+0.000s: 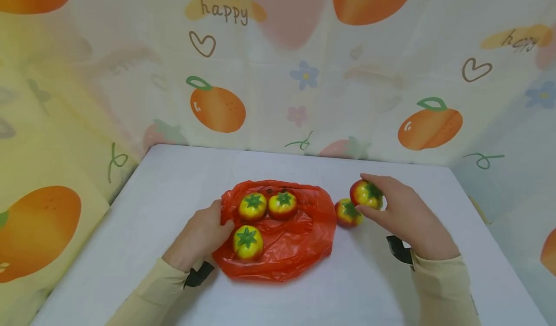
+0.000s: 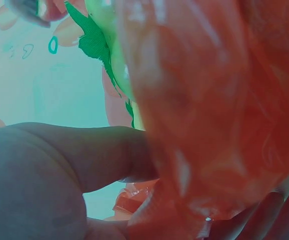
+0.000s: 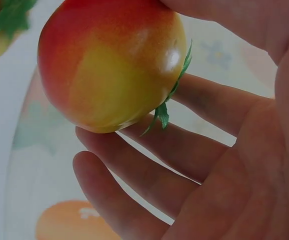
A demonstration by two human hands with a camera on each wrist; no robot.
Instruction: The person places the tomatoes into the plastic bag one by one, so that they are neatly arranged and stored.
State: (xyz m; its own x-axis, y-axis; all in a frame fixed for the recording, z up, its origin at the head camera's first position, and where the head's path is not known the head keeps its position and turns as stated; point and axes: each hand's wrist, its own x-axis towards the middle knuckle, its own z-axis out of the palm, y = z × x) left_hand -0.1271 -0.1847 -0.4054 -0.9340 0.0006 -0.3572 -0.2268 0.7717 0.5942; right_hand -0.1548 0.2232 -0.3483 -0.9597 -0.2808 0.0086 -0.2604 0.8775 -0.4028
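A red plastic bag (image 1: pixel 286 248) lies spread on the table, with three red-and-yellow toy tomatoes on it, among them a front tomato (image 1: pixel 248 243) with a green star-shaped leaf. My left hand (image 1: pixel 203 232) grips the bag's left edge; in the left wrist view the red film (image 2: pixel 199 110) passes between thumb and fingers. Right of the bag, my right hand (image 1: pixel 401 210) holds another tomato (image 1: pixel 365 193) between thumb and fingertips. The right wrist view shows this held tomato (image 3: pixel 109 65) close up, leaf toward the palm. Beside the bag's right edge sits one more tomato (image 1: pixel 346 215), partly behind the held one.
The white table (image 1: pixel 173 181) reaches back to a curtain (image 1: pixel 269 99) printed with oranges, hearts and flowers. Dark straps (image 1: pixel 399 249) show at both wrists, by the beige sleeves (image 1: pixel 443 287).
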